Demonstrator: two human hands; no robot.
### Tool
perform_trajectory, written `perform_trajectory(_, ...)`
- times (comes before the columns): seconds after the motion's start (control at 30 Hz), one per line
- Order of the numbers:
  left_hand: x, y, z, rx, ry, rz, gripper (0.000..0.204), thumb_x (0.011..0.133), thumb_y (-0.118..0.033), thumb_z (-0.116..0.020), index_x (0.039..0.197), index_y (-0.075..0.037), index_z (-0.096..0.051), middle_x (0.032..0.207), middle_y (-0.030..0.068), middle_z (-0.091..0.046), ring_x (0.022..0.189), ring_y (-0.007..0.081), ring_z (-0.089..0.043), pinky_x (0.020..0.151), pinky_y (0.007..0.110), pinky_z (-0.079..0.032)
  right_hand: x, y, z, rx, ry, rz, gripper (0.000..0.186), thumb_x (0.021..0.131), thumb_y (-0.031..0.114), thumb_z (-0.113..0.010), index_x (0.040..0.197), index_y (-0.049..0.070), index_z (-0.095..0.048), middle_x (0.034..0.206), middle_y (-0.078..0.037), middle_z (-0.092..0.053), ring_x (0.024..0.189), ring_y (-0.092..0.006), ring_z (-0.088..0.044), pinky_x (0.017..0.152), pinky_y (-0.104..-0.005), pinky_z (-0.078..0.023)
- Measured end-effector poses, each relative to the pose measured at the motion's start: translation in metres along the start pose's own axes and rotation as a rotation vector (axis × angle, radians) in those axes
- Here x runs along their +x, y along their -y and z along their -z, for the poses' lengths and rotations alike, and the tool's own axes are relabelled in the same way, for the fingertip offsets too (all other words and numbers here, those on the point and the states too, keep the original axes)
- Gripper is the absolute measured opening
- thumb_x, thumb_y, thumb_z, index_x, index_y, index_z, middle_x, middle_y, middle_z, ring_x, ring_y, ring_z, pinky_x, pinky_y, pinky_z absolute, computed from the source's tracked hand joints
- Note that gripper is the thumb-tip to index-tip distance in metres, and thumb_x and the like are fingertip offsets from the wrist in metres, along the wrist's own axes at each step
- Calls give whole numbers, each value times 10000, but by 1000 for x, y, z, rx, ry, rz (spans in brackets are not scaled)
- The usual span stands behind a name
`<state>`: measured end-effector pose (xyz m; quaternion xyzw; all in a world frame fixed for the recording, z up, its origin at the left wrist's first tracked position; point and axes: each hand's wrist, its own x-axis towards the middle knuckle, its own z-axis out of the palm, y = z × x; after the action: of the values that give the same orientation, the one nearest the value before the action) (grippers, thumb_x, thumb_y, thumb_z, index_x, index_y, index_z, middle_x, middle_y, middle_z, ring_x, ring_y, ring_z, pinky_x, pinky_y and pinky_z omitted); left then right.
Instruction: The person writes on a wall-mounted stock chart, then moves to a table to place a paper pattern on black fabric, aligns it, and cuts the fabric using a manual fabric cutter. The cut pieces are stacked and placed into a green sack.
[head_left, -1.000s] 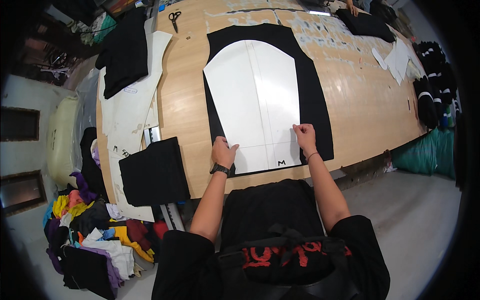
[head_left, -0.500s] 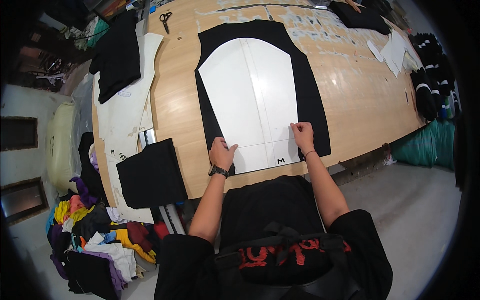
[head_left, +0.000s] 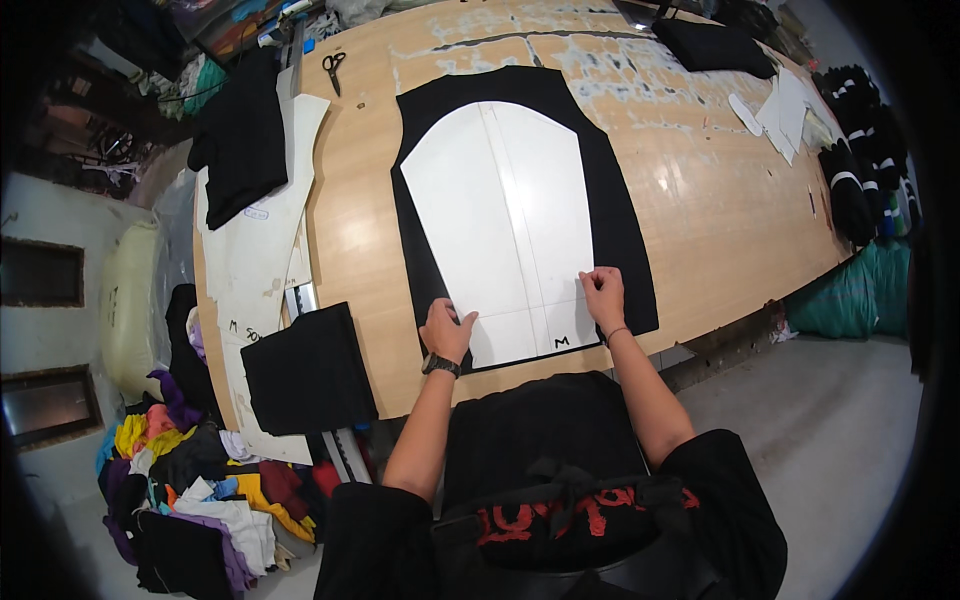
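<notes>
From the head view, here we are at the wooden counter [head_left: 730,210], and a white card [head_left: 510,220] lies flat in the middle, rounded end away from the person, straight end near the counter's front edge. Beneath it, black cloth [head_left: 628,245] shows along both sides and past the curved top.

The left hand [head_left: 445,332] is down at the card's lower left edge, thumb towards the card, fingers curled over the cloth; whether that grip holds anything, I can't tell. Across to the right hand [head_left: 603,296]: the grip is narrow, thumb and forefinger bunched at the card's right edge, but no telling whether they pinch it.

Out left, a folded black stack [head_left: 310,370] overlaps the pale patterns [head_left: 255,260], with more black fabric [head_left: 240,150] over their far end. Scissors [head_left: 333,72] lie up beyond the card's left side. Far right, there's a black bundle [head_left: 715,48], white scraps [head_left: 785,115] near it, and down on the floor at left, a colourful heap [head_left: 210,490] of cloth.
</notes>
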<state>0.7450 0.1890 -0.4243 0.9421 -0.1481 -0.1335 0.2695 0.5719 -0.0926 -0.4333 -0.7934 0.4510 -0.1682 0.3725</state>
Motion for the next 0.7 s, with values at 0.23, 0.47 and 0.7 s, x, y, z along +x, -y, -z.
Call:
perform_trajectory(0.23,-3,3,-10,-18,-20,3,511,767,-360,-918,1134,-130,-647,915,-8,-658,878,234,-667,769,436,-461,-2,-6,-3,-63,-57,57,266,928,226,-804,845,-13,-722,1060,-128,-639,929,-258,-640,807,-364,-528)
perform_trajectory(0.47,-4,-4,-10,15,-6,21,521,776,-374,-912,1155,-130,-651,919,-12,-658,890,226,-664,782,433,-450,2,-12,-2,-40,-69,83,249,932,211,-798,840,-5,-715,1041,-126,-630,933,-264,-633,816,-375,-525)
perform_trajectory(0.7,-3,-3,-9,-14,-1,38,521,769,-382,-918,1149,-132,-664,917,-13,-675,866,219,-678,794,441,-466,-10,7,12,-21,-38,146,155,968,132,-737,932,-10,-689,1045,-157,-642,929,-326,-646,823,-394,-532)
